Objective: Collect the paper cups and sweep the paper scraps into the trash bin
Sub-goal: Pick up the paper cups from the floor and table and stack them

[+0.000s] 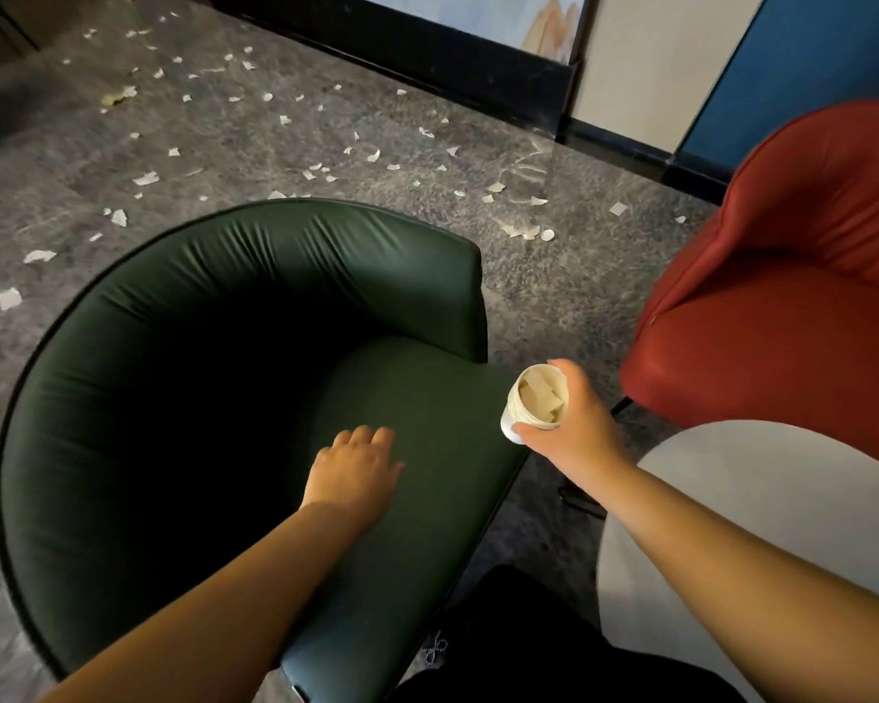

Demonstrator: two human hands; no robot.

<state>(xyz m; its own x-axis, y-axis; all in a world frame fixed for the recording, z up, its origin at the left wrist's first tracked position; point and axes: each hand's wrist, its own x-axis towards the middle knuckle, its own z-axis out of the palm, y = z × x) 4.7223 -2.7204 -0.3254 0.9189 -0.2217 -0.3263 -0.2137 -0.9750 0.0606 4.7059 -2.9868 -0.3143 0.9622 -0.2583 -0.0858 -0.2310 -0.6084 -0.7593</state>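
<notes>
Dark green leather covers a rounded armchair (214, 347) that fills the near left of the view, seen from above. The left hand (355, 466) lies flat on its seat cushion, palm down, fingers straight and slightly spread, holding nothing. Just off the seat's right edge, the right hand (574, 418) grips a stack of paper cups (534, 400), thumb and fingers curled round the rims; the stack tilts towards the camera, and torn paper pieces sit inside the top cup. A red armchair (792, 276) stands at the right. A pale grey rounded surface (762, 504) sits near right, partly under the right forearm. White paper scraps (145, 178) lie scattered across the grey mottled floor (255, 139) beyond the green chair, from far left to far right, with a cluster near the dark skirting (427, 48).
</notes>
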